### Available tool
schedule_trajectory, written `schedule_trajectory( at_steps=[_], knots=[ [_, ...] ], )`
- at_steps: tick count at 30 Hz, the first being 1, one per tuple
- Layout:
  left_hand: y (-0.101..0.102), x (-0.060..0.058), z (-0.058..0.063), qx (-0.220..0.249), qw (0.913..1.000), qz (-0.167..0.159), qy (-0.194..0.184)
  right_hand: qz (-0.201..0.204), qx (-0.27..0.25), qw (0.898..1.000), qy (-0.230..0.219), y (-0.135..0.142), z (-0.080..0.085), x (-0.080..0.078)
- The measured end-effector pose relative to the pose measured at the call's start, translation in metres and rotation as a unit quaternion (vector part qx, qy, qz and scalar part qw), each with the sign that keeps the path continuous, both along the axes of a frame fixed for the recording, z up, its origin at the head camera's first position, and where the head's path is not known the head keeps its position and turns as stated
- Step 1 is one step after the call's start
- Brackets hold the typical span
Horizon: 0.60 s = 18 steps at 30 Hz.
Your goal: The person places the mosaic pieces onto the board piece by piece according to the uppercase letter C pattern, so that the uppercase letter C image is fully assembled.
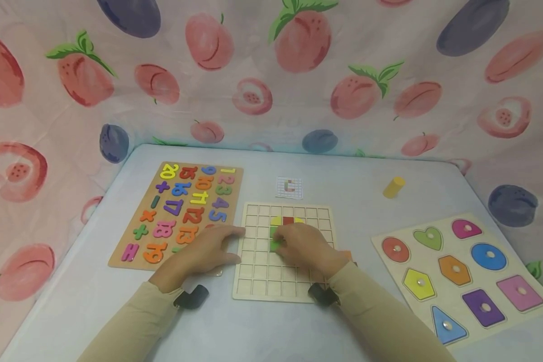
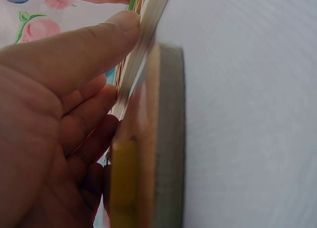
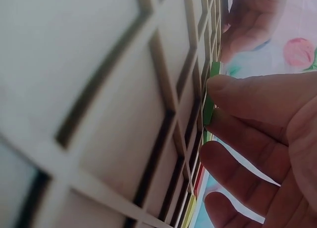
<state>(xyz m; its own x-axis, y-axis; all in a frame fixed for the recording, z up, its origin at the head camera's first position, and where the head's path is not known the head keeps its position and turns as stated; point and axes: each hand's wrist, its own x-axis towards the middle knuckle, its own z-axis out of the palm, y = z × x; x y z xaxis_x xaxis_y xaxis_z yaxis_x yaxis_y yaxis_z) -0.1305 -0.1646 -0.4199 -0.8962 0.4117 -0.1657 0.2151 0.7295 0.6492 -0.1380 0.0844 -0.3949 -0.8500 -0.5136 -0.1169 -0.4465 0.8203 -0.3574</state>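
Note:
A pale wooden grid board lies in the middle of the table. In its upper part sit a red square, yellow pieces with rounded corners on both sides of it, and green below the left one. My right hand pinches a green tile between thumb and index finger, low over the grid cells. My left hand rests at the board's left edge, thumb and fingertips touching its side and the fingers loosely bent. The right hand covers part of the grid.
A number board with coloured numerals lies left, partly under the left hand. A small printed pattern card lies behind the grid. A yellow cylinder stands back right, a shape-puzzle board lies right, and an orange piece shows beside the right wrist.

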Motion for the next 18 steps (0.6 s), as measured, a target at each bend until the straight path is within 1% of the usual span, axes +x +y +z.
schedule_trajectory(
  at_steps=[8,13,18],
  knots=[
    [-0.0002,0.0002,0.0003,0.0,1.0,-0.004,0.003,0.0,0.005,1.0,0.005,-0.0016,-0.0001,0.001],
    [0.0004,0.0003,0.0015,-0.002,1.0,0.003,-0.006,-0.002,0.005,1.0,0.012,-0.0023,0.0002,0.0011],
    [0.0006,-0.0001,0.0011,-0.003,1.0,0.002,-0.004,-0.006,-0.001,1.0,0.013,-0.0023,0.0,0.0015]
  ],
)
